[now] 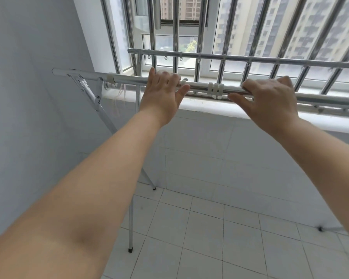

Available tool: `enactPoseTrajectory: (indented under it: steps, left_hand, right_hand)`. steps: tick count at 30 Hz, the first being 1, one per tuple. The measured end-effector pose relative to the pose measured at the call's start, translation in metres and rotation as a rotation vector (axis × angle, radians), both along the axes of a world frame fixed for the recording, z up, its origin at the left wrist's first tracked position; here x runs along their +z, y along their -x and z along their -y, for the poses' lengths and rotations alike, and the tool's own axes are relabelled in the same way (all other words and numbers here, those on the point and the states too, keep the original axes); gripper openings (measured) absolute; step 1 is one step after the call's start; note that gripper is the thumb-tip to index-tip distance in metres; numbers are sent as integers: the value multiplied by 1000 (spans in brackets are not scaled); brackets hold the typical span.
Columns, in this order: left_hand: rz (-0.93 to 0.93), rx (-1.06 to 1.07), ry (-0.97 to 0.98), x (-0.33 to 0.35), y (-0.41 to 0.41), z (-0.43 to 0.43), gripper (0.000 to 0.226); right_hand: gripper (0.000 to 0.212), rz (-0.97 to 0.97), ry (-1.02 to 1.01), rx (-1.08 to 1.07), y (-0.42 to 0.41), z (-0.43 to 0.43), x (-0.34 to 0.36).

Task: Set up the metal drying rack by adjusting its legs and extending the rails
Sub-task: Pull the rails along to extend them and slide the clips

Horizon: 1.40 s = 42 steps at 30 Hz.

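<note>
The metal drying rack stands on a tiled floor under a barred window. Its near rail (133,79) runs left to right at chest height, with white plastic clips (216,90) on it. A far rail (210,56) with small hooks runs parallel behind it. My left hand (163,91) rests on the near rail, fingers over the top and thumb spread below. My right hand (268,97) curls over the same rail to the right of the clips. The rack's left legs (131,224) cross and end in black feet.
A grey wall stands close on the left, nearly touching the rail's left end. The window sill (210,107) and window bars (175,37) lie just behind the rack. Another black foot (320,228) rests on the floor at the right. White floor tiles spread below.
</note>
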<state>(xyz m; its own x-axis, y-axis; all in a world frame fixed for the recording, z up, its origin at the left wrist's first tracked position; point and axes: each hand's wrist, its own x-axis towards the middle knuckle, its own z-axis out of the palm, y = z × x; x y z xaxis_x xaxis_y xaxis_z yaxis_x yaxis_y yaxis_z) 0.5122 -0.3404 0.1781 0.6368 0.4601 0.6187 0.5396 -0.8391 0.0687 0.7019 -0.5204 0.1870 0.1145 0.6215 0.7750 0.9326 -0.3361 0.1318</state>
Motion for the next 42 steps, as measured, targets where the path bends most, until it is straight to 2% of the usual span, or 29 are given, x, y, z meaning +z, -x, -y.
enactPoseTrajectory:
  steps: [20,26,33,38,42]
  left_hand:
    - [-112,109,220,20,-24,-11,52]
    - [-84,108,119,6,-8,-4,45]
    - [-20,91,120,-4,10,16,41]
    - [-4,92,185,4,9,28,48]
    - [-37,154,235,8,8,30,53]
  right_hand:
    - [51,4,-123,-10,-19,-16,0]
    - [51,21,-132,-9,-7,-7,-9]
    - [46,5,-131,-40,13,9,-17]
    - [46,-61,-62,-27,18,22,-13]
    - [38,-213,-38,82,25,26,-3]
